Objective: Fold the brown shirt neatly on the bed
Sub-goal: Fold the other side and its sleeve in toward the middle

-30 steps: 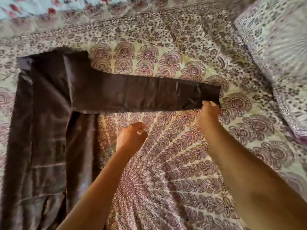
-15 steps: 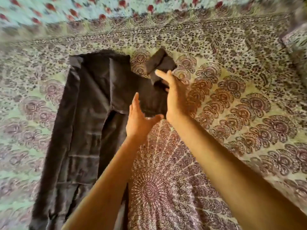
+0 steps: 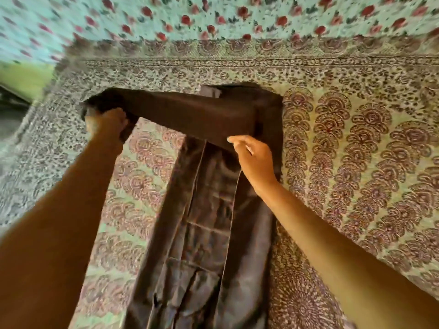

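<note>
Left hand [image 3: 104, 122] grips sleeve [image 3: 190, 112] cuff; right hand [image 3: 254, 157], fingers straight, pins brown shirt [image 3: 209, 233] fold. Risk: hard pull skews sleeve onto bedsheet [image 3: 356, 162], 1 crooked fold.

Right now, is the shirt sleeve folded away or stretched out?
Stretched out: the left hand grips its end, holding the sleeve straight across the shirt, past its edge.

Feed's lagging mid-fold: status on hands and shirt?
Left hand grips sleeve end of brown cloth shirt, stretched leftward. Right hand open, touching sleeve fold. Nothing in the way.
</note>
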The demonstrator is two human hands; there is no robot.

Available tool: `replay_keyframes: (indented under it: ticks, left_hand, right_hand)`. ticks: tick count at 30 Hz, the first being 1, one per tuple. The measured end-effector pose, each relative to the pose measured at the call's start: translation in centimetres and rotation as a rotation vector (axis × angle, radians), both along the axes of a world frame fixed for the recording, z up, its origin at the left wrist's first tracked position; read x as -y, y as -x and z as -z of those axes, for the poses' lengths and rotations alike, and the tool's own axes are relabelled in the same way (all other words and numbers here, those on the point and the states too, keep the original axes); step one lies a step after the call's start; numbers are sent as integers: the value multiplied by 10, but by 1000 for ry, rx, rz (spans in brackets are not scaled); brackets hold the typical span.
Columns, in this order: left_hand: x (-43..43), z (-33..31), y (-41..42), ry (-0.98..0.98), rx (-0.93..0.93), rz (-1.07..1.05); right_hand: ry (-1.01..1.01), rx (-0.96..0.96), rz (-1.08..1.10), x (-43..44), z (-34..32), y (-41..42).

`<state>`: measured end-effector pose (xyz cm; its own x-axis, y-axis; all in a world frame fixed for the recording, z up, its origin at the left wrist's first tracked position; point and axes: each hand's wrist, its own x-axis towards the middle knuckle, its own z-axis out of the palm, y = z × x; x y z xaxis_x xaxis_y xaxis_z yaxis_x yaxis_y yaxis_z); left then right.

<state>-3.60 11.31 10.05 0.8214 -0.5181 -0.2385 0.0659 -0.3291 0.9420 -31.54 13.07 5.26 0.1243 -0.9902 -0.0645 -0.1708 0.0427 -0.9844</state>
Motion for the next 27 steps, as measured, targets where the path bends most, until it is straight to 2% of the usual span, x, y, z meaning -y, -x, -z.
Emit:
replay_keyframes:
  ticks: [2, 4, 7, 11, 13, 16, 19, 22, 27]
  left_hand:
    - [-6, 27, -43, -98, 9, 84]
    - [-11, 56, -54, -219, -69, 127]
    - [-20, 68, 0, -273, -36, 261]
    - [-29, 104, 84, -330, -18, 621]
    - [-27, 116, 115, -386, 34, 718]
    - [-13, 120, 142, -408, 154, 619]
    - [3, 124, 151, -407, 77, 527]
    - [9, 124, 160, -450, 98, 585]
    - [11, 131, 164, -412, -74, 601]
  right_hand:
    - [1, -189, 21, 5, 25, 1]
    - [13, -282, 65, 12, 46, 5]
    - [52, -353, 89, 25, 66, 10]
    - [70, -536, 54, 45, 78, 21]
    - [101, -608, 14, 62, 78, 27]
    - [149, -722, -57, 96, 71, 28]
    - [119, -840, -166, 134, 66, 23]
    - [41, -976, -224, 158, 69, 14]
    - [-11, -1077, -331, 181, 80, 4]
